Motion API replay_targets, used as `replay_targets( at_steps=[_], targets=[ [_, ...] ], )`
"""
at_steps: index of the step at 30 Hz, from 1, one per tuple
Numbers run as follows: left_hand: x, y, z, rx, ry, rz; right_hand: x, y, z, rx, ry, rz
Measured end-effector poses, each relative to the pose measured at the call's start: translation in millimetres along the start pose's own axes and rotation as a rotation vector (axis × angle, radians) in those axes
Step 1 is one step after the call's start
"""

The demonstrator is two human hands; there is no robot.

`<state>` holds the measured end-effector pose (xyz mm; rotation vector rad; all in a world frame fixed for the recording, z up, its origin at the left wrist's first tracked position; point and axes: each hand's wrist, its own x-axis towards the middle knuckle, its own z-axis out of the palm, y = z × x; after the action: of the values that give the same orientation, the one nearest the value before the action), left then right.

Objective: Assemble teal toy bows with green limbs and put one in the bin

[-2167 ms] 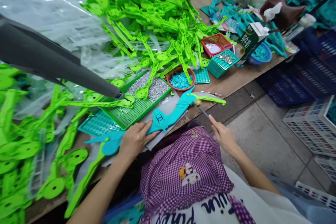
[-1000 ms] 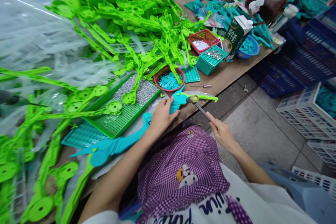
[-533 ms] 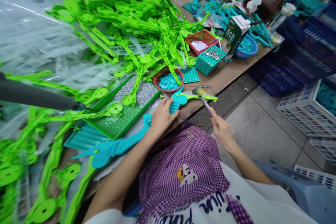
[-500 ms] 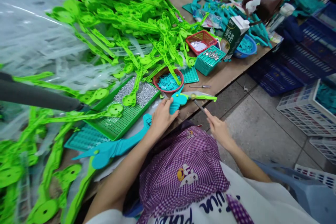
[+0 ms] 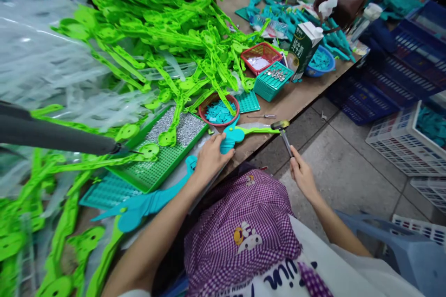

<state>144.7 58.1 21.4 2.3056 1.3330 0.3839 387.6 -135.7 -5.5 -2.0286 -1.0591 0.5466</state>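
Turquoise plastic, one long bent part (image 5: 170, 195), sits under the L hand (image 5: 212, 155). I see that hand clamped across it, thumb on the near edge, fingers over the far side, so approx. half curled; the fingertips' underside is hidden from me. R hand (image 5: 301, 174) is wrapped tight round the handle of a hammer (image 5: 285, 141), its head up by the far end of a lime strip (image 5: 263, 130) that juts from the part's R end; can't tell if head & strip touch. Part's L end tapers to a point near the L forearm, w/ another lime piece joined there.

Just beyond the L hand: round red basket (image 5: 202, 106) w/ turquoise chips, & a green tray (image 5: 153, 169) w/ small silver bits at its far end, overlapping a teal tray (image 5: 106, 191). Thin metal tool (image 5: 262, 116) lies on the table (image 5: 296, 97), near the strip. A grey rod (image 5: 66, 130) comes in from my L, tip by a lime disc.

Further out: teal tray stack (image 5: 271, 87) topped w/ silver bits, red rectangular basket (image 5: 271, 51) w/ white bits, green carton (image 5: 303, 51), blue bowl (image 5: 315, 73) w/ turquoise bits. Big lime heap (image 5: 149, 18) behind, clear plastic (image 5: 52, 55) to its L. Crates (image 5: 411, 134) on the floor, R.
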Motion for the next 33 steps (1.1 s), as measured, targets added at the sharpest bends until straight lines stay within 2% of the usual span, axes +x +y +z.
replay_targets(
  at_steps=[4, 8, 11, 20, 23, 26, 30, 33],
  targets=[
    [24, 2, -28.6, -0.048, -0.194, -0.094, 7, -17, -2, 0.392, 0.103, 0.122],
    [51, -2, -54.8, -0.149, -0.400, -0.150, 19, -33, 0, 0.533, 0.113, 0.108],
    [58, -4, -61.9, -0.161, -0.431, -0.187, 21, -37, 3, 0.580, 0.103, 0.114],
    [56, -4, -60.8, -0.163, -0.410, -0.185, 17, -29, 12, 0.590, 0.085, 0.150],
    [43, 2, -54.4, -0.109, -0.346, -0.143, 9, -19, 10, 0.447, 0.160, 0.087],
    [20, 9, -35.1, 0.026, -0.186, -0.104, -5, -4, 5, 0.180, 0.208, -0.061],
    [-5, 13, -2.9, 0.121, -0.012, -0.040, -20, 6, 3, -0.046, 0.099, -0.235],
    [-9, 13, 10.4, 0.153, 0.015, -0.032, -21, -1, 5, -0.085, 0.064, -0.278]
  ],
)
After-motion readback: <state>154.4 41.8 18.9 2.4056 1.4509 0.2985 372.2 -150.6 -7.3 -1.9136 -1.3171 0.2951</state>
